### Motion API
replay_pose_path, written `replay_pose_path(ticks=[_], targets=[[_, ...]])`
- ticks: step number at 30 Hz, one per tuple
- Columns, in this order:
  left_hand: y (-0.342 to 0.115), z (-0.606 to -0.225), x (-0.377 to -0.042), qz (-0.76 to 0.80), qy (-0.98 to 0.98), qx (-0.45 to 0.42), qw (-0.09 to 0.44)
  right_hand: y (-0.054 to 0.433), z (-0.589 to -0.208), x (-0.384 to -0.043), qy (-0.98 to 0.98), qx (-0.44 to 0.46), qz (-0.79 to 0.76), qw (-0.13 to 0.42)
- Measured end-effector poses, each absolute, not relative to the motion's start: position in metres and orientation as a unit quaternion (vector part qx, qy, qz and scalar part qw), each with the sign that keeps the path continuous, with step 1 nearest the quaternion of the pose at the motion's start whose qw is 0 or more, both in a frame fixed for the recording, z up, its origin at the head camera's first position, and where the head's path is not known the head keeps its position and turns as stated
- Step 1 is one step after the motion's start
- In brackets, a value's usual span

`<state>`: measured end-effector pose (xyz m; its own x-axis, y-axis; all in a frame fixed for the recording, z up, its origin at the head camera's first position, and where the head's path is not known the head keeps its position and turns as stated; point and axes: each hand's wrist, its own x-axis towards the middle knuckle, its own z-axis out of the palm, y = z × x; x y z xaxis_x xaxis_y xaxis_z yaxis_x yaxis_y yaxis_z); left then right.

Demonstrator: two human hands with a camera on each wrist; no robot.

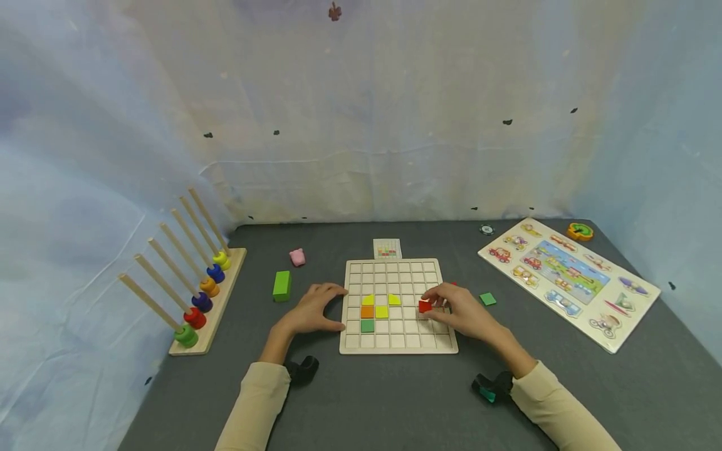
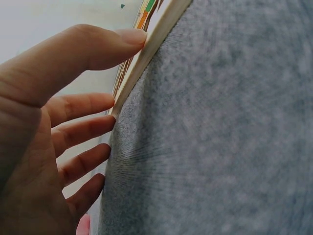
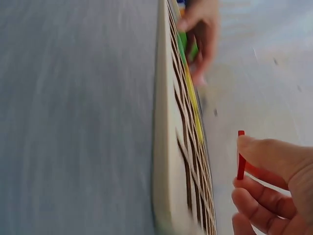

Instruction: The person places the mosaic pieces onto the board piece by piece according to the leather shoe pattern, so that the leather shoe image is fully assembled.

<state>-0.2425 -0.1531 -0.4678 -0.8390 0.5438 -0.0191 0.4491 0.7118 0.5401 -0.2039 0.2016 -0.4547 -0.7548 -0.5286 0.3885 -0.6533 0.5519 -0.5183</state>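
A wooden grid board lies flat in front of me. In its cells sit an orange square tile, a green square tile, a yellow square tile and two yellow cut-corner pieces. My left hand touches the board's left edge with thumb and fingertips, its fingers fairly straight in the left wrist view. Over the right part of the board, my right hand pinches a thin red square tile between thumb and fingers. The tile stands above the grid surface in the right wrist view.
A small pattern card lies behind the board. Leftward are a green block, a pink pig figure and a peg stand with rings. To the right lie a loose green tile, a vehicle puzzle board and an orange-green toy.
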Motion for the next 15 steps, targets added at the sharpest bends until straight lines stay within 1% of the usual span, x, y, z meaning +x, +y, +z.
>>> replay_pose_path(ticks=[6, 15], targets=[[-0.153, -0.469, -0.243, 0.262, 0.922, 0.273, 0.086, 0.161, -0.457, -0.204, -0.865, 0.372, 0.327, 0.075], [-0.151, -0.466, -0.242, 0.263, 0.923, 0.268, 0.09, 0.127, -0.465, -0.201, -0.878, 0.391, 0.259, 0.092]])
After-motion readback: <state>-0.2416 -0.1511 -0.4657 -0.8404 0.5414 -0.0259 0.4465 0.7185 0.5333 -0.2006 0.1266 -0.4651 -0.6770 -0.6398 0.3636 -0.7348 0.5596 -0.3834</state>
